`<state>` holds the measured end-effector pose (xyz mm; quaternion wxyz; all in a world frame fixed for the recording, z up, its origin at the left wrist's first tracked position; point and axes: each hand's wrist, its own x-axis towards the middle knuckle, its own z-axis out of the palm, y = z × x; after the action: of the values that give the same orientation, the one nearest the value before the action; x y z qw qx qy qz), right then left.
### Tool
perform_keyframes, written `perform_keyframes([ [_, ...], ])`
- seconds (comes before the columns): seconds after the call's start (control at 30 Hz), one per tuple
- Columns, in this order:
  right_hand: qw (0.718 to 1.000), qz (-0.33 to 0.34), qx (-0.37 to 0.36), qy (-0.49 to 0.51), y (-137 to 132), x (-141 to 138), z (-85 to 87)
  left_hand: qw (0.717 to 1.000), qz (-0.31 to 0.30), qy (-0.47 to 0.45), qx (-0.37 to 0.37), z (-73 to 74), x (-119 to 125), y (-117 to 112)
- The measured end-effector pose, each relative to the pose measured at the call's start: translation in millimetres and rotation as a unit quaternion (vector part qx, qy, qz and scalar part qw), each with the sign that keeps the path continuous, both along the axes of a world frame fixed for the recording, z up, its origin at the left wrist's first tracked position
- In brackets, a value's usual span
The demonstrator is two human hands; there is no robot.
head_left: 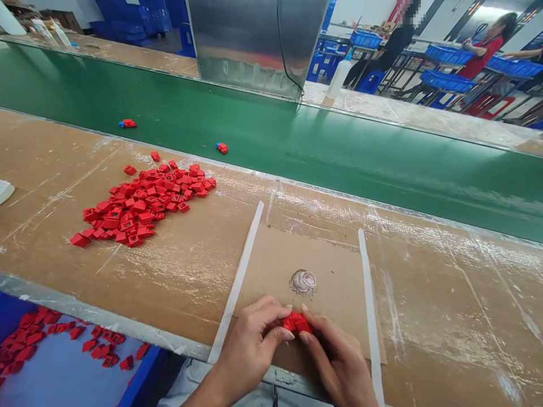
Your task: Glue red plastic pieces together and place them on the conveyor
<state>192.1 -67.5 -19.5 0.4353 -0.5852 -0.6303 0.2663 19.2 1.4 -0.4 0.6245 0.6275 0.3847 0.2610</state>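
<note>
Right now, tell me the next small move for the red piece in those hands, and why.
Probably turn the red plastic part over between the left hand and right hand to check it: the hands cover much of it, so its state is hard to see, and the cardboard sheet lies beneath it.

Green conveyor belt (339, 141), blue plastic crates (447, 55) beyond

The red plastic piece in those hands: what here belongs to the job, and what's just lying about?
Job: left hand, right hand, red plastic piece, pile of red plastic pieces, green conveyor belt.
Probably lying about: white plastic bottle, stacked blue crates.
</note>
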Motion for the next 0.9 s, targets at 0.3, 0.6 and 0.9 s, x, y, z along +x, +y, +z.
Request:
perform_keyframes([
  [0.3,1.0,0.007,-0.006,0.029,2.7,-1.1,-0.7,0.999,-0.006,0.025,0.038,1.8,-0.4,-2.3],
  [0.6,0.994,-0.053,-0.019,0.095,-4.7,-2.5,-9.4,0.993,0.041,-0.008,-0.109,-2.9,5.2,-2.5],
  [0.9,0.999,-0.004,0.018,0.045,5.1,0.7,2.3,0.996,-0.036,0.026,-0.08,2.0,1.2,0.7],
])
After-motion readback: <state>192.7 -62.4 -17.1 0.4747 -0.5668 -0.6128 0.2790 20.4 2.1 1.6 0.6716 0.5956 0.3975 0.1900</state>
